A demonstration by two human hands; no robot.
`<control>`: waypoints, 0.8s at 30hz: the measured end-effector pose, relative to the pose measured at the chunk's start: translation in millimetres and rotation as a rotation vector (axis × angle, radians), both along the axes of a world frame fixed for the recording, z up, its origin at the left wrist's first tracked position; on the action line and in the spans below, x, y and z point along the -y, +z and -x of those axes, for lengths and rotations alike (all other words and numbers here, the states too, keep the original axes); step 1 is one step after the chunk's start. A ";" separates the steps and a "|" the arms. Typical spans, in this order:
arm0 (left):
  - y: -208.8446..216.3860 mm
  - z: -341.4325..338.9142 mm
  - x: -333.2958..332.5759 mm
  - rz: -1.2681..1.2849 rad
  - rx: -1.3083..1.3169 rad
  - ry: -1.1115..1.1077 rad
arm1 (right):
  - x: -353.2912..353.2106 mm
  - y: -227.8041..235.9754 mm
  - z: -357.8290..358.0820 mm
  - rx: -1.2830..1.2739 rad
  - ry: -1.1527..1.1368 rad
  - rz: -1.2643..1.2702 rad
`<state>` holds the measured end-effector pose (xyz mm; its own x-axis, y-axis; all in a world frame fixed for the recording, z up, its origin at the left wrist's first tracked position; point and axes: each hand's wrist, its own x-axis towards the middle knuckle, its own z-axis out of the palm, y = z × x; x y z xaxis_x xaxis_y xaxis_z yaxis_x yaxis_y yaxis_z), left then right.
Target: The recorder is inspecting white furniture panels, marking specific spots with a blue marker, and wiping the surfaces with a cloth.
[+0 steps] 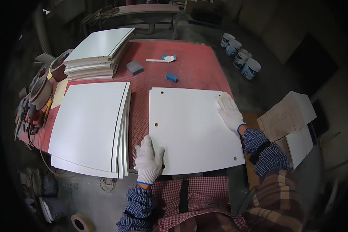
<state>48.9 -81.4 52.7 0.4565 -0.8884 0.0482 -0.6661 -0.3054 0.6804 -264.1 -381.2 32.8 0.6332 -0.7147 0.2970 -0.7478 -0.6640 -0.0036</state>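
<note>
A white panel (193, 127) with several round holes near its edges lies on the red table in front of me. My left hand (147, 162), in a white knit glove, rests at its near left edge, thumb spread from the other fingers. On the panel's far right edge lies my right hand (230, 112), gloved too, its fingers stretched out flat. Left of the panel is a stack of white boards (89, 123), each with a dark groove along one side. Neither hand holds anything up.
Farther back stands a taller board stack (96, 50). A blue block (171, 78), a grey block (135, 68) and a white stick-like tool (160, 60) lie on the red table (197, 58). Tape rolls (40, 92) and power tools (34, 118) crowd the left; buckets (250, 69) and cardboard (288, 116) stand right.
</note>
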 end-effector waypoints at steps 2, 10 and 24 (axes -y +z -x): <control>0.8 0.4 -5.9 0.014 -0.006 0.004 | 17.6 6.3 -37.5 -0.044 -0.097 -0.010; -9.0 6.8 -17.2 0.090 -0.056 0.030 | -1.3 -8.9 -214.7 -0.007 0.307 0.003; -20.3 2.1 -108.2 0.887 -0.271 0.138 | -228.2 32.0 -117.6 -0.218 0.968 -0.295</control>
<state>46.8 26.7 32.4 0.6501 -0.5152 0.5586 -0.4472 0.3349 0.8294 -146.6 -152.9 64.8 0.9947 0.1032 0.0027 0.1018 -0.9760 -0.1925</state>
